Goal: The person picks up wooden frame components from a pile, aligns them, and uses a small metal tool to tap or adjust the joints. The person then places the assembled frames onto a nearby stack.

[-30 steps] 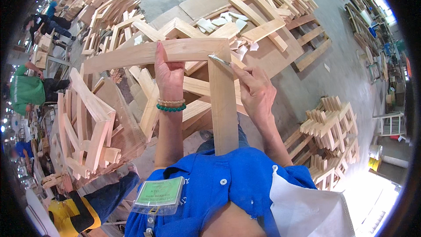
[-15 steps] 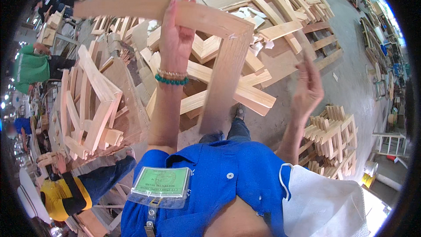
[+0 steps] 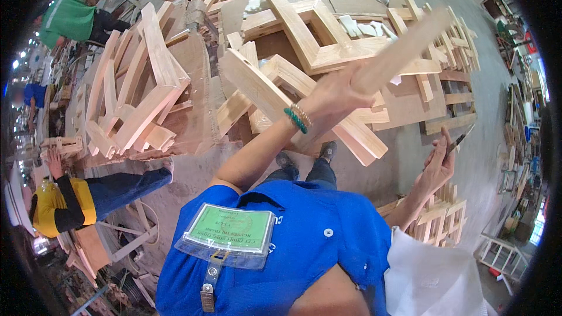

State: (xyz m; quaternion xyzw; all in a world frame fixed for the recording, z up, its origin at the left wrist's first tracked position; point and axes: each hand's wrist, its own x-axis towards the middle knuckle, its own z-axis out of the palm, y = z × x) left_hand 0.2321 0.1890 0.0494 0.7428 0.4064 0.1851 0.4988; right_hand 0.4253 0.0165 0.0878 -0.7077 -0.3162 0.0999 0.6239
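Observation:
My left hand [image 3: 336,98], with bracelets on its wrist, is closed around an L-shaped wooden frame piece [image 3: 404,50]. One arm of the piece points up to the right, smeared by motion; the other runs down behind my hand. To the right, my right hand [image 3: 438,161] is closed on a slim pointed tool [image 3: 462,139] with a dark handle and a light tip; its exact kind is unclear. Several joined wooden frames [image 3: 293,35] lie in a pile beyond my left hand, on cardboard.
A second pile of frames [image 3: 137,88] lies on cardboard at the left. More frames [image 3: 442,219] are stacked beside my right forearm. A wooden pallet [image 3: 459,99] lies at the right. Co-workers in yellow [image 3: 64,205] and green [image 3: 69,16] are at the left.
My left hand has swung right and down, turning the frame piece so its arm points to the upper right. My right hand moved right and lower, and its tool now shows clearly.

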